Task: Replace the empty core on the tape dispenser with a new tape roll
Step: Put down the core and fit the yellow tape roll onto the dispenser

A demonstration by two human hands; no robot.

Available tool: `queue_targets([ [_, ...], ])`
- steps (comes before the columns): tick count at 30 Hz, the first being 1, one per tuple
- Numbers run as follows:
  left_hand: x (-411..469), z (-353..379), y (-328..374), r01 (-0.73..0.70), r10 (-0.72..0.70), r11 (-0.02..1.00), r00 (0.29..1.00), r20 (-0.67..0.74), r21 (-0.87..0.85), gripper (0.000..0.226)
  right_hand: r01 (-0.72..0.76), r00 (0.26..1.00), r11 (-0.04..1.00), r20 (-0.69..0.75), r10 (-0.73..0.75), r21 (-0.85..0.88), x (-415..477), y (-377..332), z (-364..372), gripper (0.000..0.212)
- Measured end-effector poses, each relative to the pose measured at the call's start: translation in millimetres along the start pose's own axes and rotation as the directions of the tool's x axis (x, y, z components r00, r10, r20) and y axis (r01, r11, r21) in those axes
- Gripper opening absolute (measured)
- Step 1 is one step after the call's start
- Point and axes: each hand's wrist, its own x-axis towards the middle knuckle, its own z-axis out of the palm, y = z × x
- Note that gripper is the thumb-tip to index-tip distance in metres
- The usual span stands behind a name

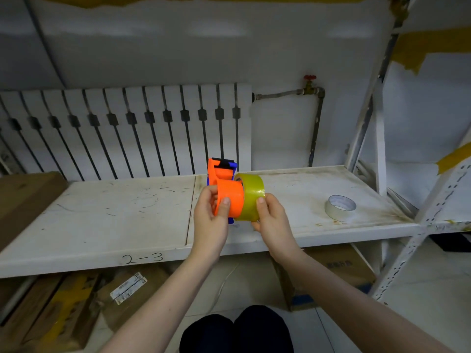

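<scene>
An orange and blue tape dispenser [227,189] is held above the white shelf [122,220], gripped by my left hand [210,220] around its orange hub. A yellowish clear tape roll [252,197] sits pressed against the right side of the hub, held by my right hand [274,220] with the thumb on its outer face. Whether the roll sits partly over the hub I cannot tell. An empty whitish core [340,207] lies flat on the shelf to the right.
A white radiator [127,131] stands behind the shelf, with a pipe and red valve [309,84] to its right. Shelf uprights [377,138] rise at the right. Cardboard boxes [339,271] lie under the shelf and another box [23,197] at far left.
</scene>
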Motion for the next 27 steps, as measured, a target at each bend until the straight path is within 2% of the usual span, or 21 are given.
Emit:
queue_targets([
  [6,-1,-7,-2,0.007,-0.007,1.0,1.0,-0.027,0.013,0.021,0.072,0.992,0.985,0.109,-0.056,-0.156,-10,-4,3,0.019],
  [12,-2,-12,-2,0.056,-0.056,0.995,0.998,0.001,-0.077,0.016,0.144,0.984,0.957,0.143,-0.11,-0.253,-18,-10,6,0.018],
  [16,-3,-15,-1,0.072,-0.068,0.987,0.997,0.033,-0.145,0.02,0.174,0.974,0.947,0.187,-0.125,-0.272,-20,-12,6,0.04],
  [22,1,-26,6,0.11,-0.08,0.966,0.988,0.134,-0.234,0.008,0.276,0.936,0.915,0.3,-0.186,-0.294,-20,-8,-2,0.058],
  [25,6,-34,8,0.155,-0.089,0.937,0.973,0.215,-0.312,0.009,0.31,0.924,0.888,0.328,-0.198,-0.339,-16,-7,-8,0.058],
  [27,10,-40,8,0.217,-0.112,0.896,0.954,0.277,-0.387,0.009,0.357,0.908,0.856,0.353,-0.225,-0.373,-13,-8,-13,0.051],
])
